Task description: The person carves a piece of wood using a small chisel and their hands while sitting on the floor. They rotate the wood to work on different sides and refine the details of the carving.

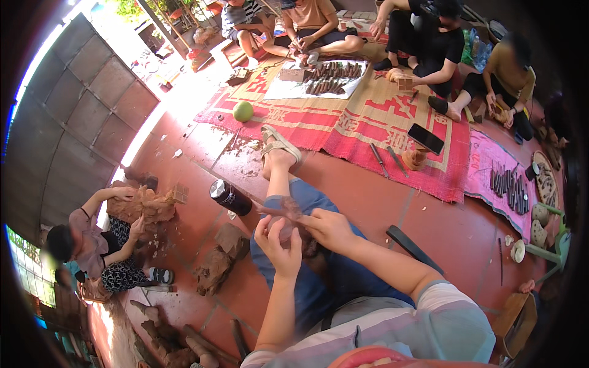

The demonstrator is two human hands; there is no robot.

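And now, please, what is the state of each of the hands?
Left hand: open, fingers curled and apart.
Right hand: closed, holding a rough, brown, elongated piece.

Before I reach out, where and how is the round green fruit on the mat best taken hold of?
Probably from above, cupping the widest part of the round green fruit: it is ball-shaped with no visible handle, and nothing covers its top as it rests on the patterned mat.
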